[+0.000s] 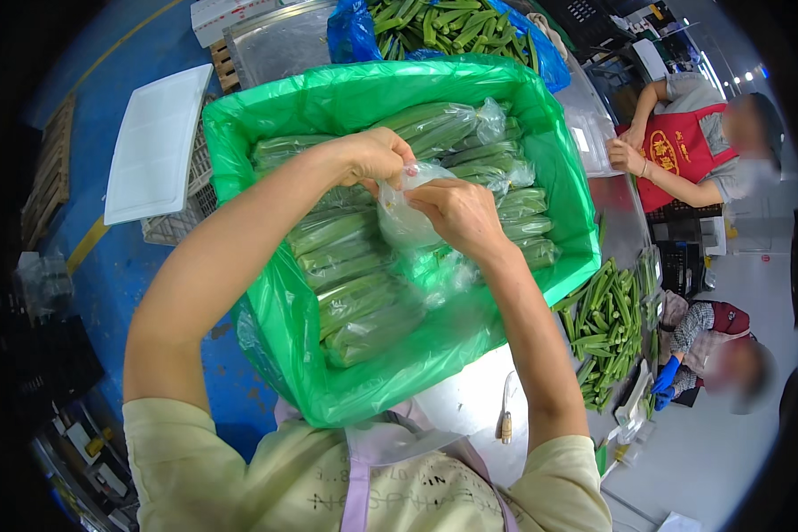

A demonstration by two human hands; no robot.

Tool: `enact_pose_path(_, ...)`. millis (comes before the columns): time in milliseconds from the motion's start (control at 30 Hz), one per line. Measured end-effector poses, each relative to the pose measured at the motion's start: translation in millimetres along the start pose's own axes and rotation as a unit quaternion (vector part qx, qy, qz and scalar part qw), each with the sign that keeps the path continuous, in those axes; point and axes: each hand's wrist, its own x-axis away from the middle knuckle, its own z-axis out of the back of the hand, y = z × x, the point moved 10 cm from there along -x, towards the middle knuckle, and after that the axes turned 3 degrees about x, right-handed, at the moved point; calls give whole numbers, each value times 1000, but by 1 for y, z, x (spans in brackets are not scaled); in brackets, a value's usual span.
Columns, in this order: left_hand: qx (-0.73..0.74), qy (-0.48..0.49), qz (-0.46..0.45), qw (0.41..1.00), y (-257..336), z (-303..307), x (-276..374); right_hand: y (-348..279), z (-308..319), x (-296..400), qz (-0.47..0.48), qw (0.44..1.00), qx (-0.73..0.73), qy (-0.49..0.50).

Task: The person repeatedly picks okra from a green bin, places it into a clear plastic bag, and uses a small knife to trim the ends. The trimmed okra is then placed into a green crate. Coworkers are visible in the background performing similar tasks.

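Both my hands are at the gathered neck of a clear plastic bag (402, 223), over the middle of a crate lined with a green plastic bag (253, 113). My left hand (379, 156) pinches the bag's top from the upper left. Fingers of my right hand (455, 213) pinch it from the right, close to a small reddish spot. What the held bag contains cannot be told. Under and around the hands, bagged okra (339, 266) lies in rows inside the liner. Another tied okra bag (432, 126) lies just beyond them.
Loose okra fills a blue bag (352, 33) beyond the crate. More okra (605, 326) is heaped on the metal table at right, near a wooden-handled tool (506, 429). A white lid (156, 146) rests on a basket at left. Two people work across the table.
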Motion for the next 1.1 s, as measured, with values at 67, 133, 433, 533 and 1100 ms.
enact_pose_path(67, -4, -2, 8, 1000, 11, -5, 6, 1, -16, -3, -12, 996, 65, -51)
enact_pose_path(133, 2, -8, 1, 1000, 13, -8, 7, 3, -35, -6, -34, 983, 135, -120)
enact_pose_path(433, -250, 123, -89, 956, 25, -2, 2, 31, -19, -6, -127, 946, -247, -164)
enact_pose_path(533, -363, 293, -162, 870, 35, -3, 23, 33, 33, 14, -188, 959, -190, -98)
enact_pose_path(1100, -106, 349, -231, 902, 72, 80, 35, 3, -106, 94, -15, 857, -72, -509)
